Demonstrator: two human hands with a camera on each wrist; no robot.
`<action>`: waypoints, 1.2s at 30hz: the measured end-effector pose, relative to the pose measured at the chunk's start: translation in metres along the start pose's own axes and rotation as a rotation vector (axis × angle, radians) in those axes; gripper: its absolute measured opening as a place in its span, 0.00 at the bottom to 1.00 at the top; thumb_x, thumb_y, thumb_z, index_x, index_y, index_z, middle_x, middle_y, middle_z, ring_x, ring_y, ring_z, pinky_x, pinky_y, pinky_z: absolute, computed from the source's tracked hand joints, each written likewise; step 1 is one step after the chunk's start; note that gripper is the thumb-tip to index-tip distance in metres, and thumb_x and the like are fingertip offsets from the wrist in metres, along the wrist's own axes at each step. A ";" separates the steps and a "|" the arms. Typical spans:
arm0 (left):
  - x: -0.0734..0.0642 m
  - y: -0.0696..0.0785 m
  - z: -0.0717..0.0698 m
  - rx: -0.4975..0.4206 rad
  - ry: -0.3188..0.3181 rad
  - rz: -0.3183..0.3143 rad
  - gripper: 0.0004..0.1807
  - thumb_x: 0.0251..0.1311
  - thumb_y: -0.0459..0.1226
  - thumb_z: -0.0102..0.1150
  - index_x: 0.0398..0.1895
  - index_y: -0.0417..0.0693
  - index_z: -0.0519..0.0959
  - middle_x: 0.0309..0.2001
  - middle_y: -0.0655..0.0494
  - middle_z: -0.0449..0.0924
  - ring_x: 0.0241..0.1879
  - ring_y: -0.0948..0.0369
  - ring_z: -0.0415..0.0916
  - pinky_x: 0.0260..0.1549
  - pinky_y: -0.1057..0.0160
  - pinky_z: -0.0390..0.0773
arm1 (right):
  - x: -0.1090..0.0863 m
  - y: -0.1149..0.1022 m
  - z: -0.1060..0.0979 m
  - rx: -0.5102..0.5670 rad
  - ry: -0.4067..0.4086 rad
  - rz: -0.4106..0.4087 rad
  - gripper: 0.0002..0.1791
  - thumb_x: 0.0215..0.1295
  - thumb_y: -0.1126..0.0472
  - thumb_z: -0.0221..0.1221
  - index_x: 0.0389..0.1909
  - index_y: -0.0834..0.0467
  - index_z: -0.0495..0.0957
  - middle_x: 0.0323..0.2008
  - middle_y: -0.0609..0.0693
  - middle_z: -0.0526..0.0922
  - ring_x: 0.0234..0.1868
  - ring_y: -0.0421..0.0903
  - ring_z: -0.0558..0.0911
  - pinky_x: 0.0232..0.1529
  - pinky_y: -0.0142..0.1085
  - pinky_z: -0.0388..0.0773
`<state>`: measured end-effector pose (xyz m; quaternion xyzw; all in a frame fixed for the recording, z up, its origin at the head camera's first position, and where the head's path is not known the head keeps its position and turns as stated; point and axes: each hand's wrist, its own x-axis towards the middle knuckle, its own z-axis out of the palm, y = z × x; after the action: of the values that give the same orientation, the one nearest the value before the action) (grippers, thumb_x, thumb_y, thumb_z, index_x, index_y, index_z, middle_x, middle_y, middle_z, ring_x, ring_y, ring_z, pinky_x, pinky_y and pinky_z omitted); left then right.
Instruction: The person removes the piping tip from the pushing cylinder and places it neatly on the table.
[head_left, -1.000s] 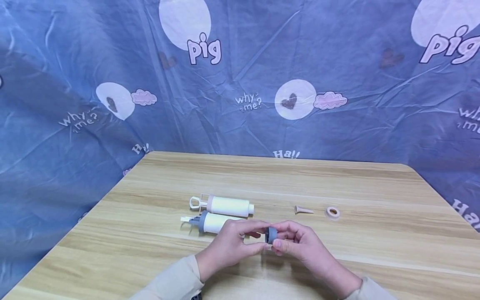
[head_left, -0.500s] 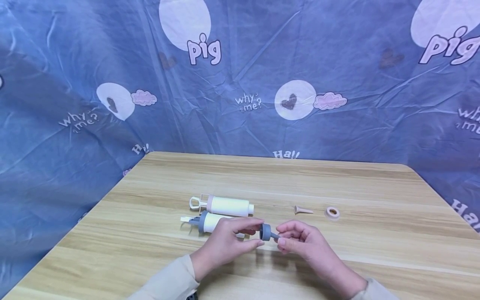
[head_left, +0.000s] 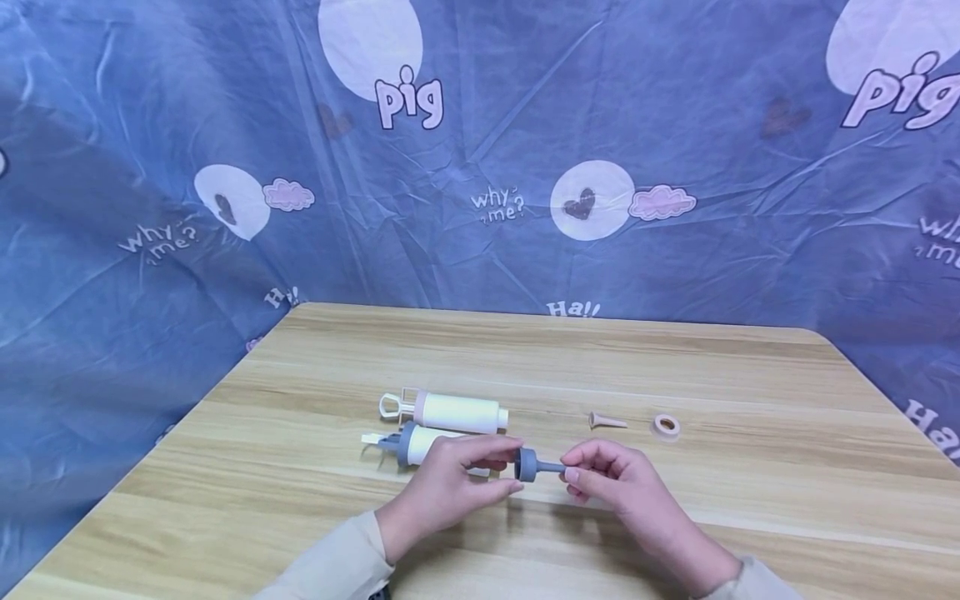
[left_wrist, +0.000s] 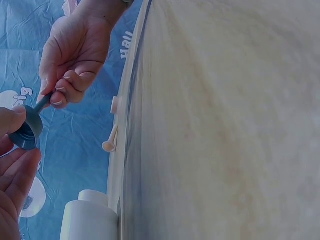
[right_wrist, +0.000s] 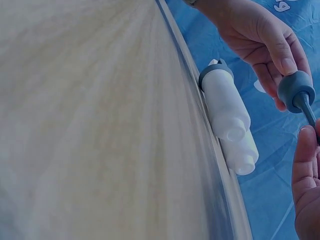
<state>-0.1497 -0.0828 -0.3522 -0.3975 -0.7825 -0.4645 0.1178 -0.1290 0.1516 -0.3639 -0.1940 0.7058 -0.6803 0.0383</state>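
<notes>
My left hand (head_left: 450, 483) pinches a grey-blue ring cap (head_left: 527, 466) at its rim between thumb and fingers. The cap's hollow, threaded side faces left, as the left wrist view shows. Out of its other side runs a slim nozzle (head_left: 553, 467) of the same colour, and my right hand (head_left: 626, 492) pinches the nozzle's thin tip. Both hands hold the pair level above the table. Behind my left hand lies a white syringe-like barrel (head_left: 423, 447) with a grey-blue collar, its front end partly hidden by my fingers.
A second white barrel (head_left: 459, 413) with a pink collar and a loop-handled plunger lies just beyond the first. Farther right on the wooden table (head_left: 750, 383) lie a small pink nozzle (head_left: 606, 421) and a pink ring (head_left: 666, 426). A blue printed cloth (head_left: 465, 250) hangs behind.
My right fingers went from the cap to the nozzle's tip and moved right, so the stem now shows. The cap has shifted slightly left with my left hand.
</notes>
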 end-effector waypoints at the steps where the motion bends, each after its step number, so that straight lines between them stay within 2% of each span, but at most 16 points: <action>1: 0.000 0.000 0.000 0.000 -0.002 -0.003 0.18 0.49 0.32 0.67 0.47 0.40 0.80 0.42 0.49 0.84 0.36 0.57 0.83 0.39 0.74 0.78 | 0.000 0.000 0.000 0.000 -0.001 -0.006 0.06 0.59 0.69 0.57 0.37 0.64 0.77 0.28 0.42 0.81 0.28 0.37 0.78 0.32 0.32 0.79; 8: -0.001 -0.001 0.000 -0.013 -0.012 -0.019 0.19 0.49 0.32 0.67 0.47 0.40 0.80 0.42 0.49 0.84 0.37 0.56 0.83 0.39 0.74 0.78 | 0.002 0.000 0.000 -0.008 0.019 -0.006 0.06 0.59 0.69 0.58 0.36 0.67 0.76 0.26 0.42 0.79 0.27 0.37 0.77 0.29 0.31 0.78; 15: 0.000 0.000 0.000 -0.007 -0.012 -0.001 0.19 0.49 0.32 0.67 0.47 0.39 0.80 0.42 0.48 0.84 0.36 0.57 0.83 0.39 0.74 0.78 | 0.002 0.001 0.001 0.032 0.006 -0.021 0.07 0.59 0.70 0.57 0.35 0.57 0.78 0.27 0.41 0.80 0.28 0.36 0.78 0.31 0.31 0.78; 18: 0.000 0.001 0.000 -0.012 -0.014 -0.004 0.19 0.49 0.32 0.67 0.47 0.39 0.80 0.42 0.48 0.84 0.36 0.56 0.83 0.39 0.74 0.78 | 0.002 0.001 0.002 0.038 -0.001 -0.015 0.07 0.59 0.70 0.57 0.35 0.56 0.78 0.28 0.41 0.80 0.28 0.36 0.78 0.31 0.31 0.79; 23: 0.000 0.001 0.001 -0.017 -0.015 -0.001 0.19 0.48 0.32 0.68 0.47 0.39 0.80 0.42 0.48 0.84 0.36 0.56 0.83 0.38 0.72 0.79 | 0.002 0.002 0.004 0.057 -0.037 -0.028 0.08 0.60 0.70 0.56 0.37 0.56 0.79 0.29 0.42 0.81 0.29 0.36 0.79 0.32 0.31 0.79; 30: 0.000 0.001 0.002 -0.015 -0.025 0.002 0.20 0.48 0.32 0.68 0.47 0.38 0.80 0.43 0.48 0.83 0.37 0.62 0.83 0.38 0.69 0.80 | 0.002 0.003 0.006 0.116 -0.105 -0.044 0.08 0.61 0.70 0.54 0.40 0.60 0.79 0.31 0.43 0.82 0.31 0.36 0.80 0.34 0.30 0.80; 36: 0.001 0.001 0.003 -0.057 -0.035 -0.018 0.20 0.48 0.31 0.67 0.47 0.37 0.79 0.44 0.46 0.83 0.38 0.61 0.82 0.38 0.68 0.80 | 0.002 0.004 0.006 0.120 -0.110 -0.028 0.07 0.61 0.69 0.55 0.39 0.61 0.78 0.30 0.45 0.82 0.31 0.35 0.79 0.35 0.31 0.80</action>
<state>-0.1490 -0.0801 -0.3528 -0.4016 -0.7744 -0.4808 0.0885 -0.1301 0.1448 -0.3677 -0.2385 0.6576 -0.7102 0.0792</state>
